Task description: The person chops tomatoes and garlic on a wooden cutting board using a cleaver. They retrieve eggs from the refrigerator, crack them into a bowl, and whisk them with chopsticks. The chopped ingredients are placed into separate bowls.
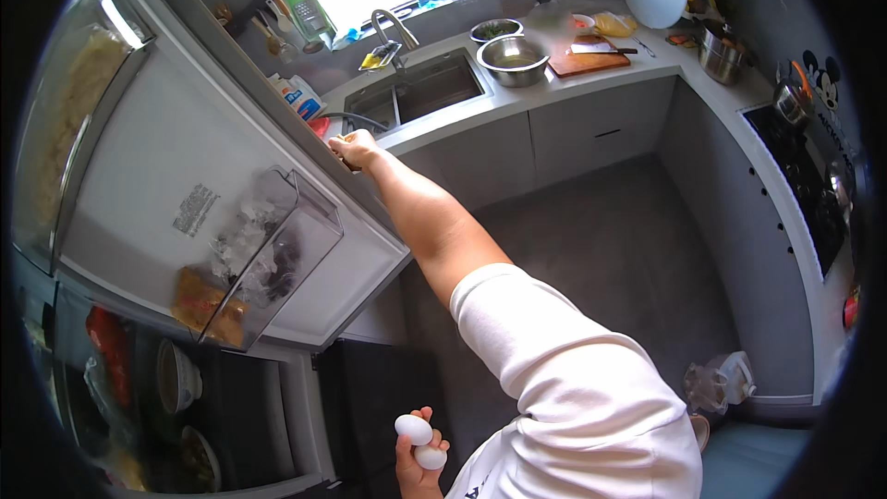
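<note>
Two white eggs, an upper egg [414,429] and a lower egg [430,457], rest in my left hand [416,482] at the bottom of the view, thumb and fingers around them. My right arm stretches to the upper left, where my right hand [357,149] grips the edge of the open refrigerator door [187,111]. On the door's inner side a clear bin [315,232] carries plastic bags [253,239] and a brown packet [211,308]. Inside the refrigerator, at the lower left, are a white bowl [181,378] and a red package [109,346].
Beyond the door are a sink [440,90] with a faucet [388,21], a steel basin [513,62], and a cutting board [589,64] bearing a knife [603,50]. A stove [790,173] lines the right counter. A plastic jug [731,381] stands on the floor.
</note>
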{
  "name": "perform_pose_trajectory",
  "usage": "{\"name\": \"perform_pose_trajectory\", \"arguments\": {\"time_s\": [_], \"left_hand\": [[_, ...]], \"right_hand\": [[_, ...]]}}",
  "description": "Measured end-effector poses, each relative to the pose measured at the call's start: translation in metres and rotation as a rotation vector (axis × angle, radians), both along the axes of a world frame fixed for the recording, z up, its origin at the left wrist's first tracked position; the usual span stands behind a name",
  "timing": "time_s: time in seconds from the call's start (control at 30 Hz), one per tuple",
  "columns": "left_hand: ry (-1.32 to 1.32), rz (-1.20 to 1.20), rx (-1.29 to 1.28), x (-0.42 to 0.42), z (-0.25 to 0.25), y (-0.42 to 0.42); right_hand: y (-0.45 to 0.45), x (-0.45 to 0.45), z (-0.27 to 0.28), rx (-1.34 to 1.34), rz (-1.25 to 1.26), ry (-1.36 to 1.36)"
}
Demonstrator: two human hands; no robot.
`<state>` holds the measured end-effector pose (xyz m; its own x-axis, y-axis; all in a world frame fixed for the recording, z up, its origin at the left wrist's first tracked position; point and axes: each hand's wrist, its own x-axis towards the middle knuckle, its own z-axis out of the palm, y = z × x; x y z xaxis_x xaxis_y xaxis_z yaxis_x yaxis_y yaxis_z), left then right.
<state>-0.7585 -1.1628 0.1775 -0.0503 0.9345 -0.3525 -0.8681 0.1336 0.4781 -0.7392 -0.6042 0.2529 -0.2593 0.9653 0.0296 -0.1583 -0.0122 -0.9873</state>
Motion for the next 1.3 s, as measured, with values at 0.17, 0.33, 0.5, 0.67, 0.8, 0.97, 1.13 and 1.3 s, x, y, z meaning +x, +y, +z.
{"name": "perform_pose_trajectory", "arguments": {"time_s": [0.17, 0.33, 0.5, 0.67, 0.8, 0.97, 1.13, 1.3], "left_hand": [[-0.088, -0.121, -0.05, 0.016, -0.025, -0.019], [-0.158, -0.378, -0.217, 0.075, -0.045, -0.019], [-0.141, -0.592, -0.273, 0.131, -0.04, 0.013], [-0.261, -0.526, -0.2, 0.161, -0.058, 0.065], [-0.262, -0.533, -0.152, 0.206, -0.062, 0.131], [-0.172, -0.501, -0.228, 0.28, -0.067, 0.232], [-0.153, -0.5, -0.302, 0.362, -0.062, 0.331], [-0.161, -0.499, -0.385, 0.415, -0.068, 0.424]], "right_hand": [[-0.062, 0.064, -0.006, -0.268, 0.316, 0.215], [-0.205, 0.129, -0.002, -0.4, 0.753, 0.25], [-0.335, 0.178, 0.013, -0.309, 0.973, 0.021], [-0.335, 0.283, 0.01, -0.32, 0.669, 0.316], [-0.318, 0.392, -0.071, -0.528, 0.356, 0.455], [-0.323, 0.51, -0.195, -0.887, 0.039, 0.619], [-0.286, 0.586, -0.235, -1.019, -0.056, 0.44], [-0.168, 0.642, -0.245, -0.939, -0.031, 0.241]]}}
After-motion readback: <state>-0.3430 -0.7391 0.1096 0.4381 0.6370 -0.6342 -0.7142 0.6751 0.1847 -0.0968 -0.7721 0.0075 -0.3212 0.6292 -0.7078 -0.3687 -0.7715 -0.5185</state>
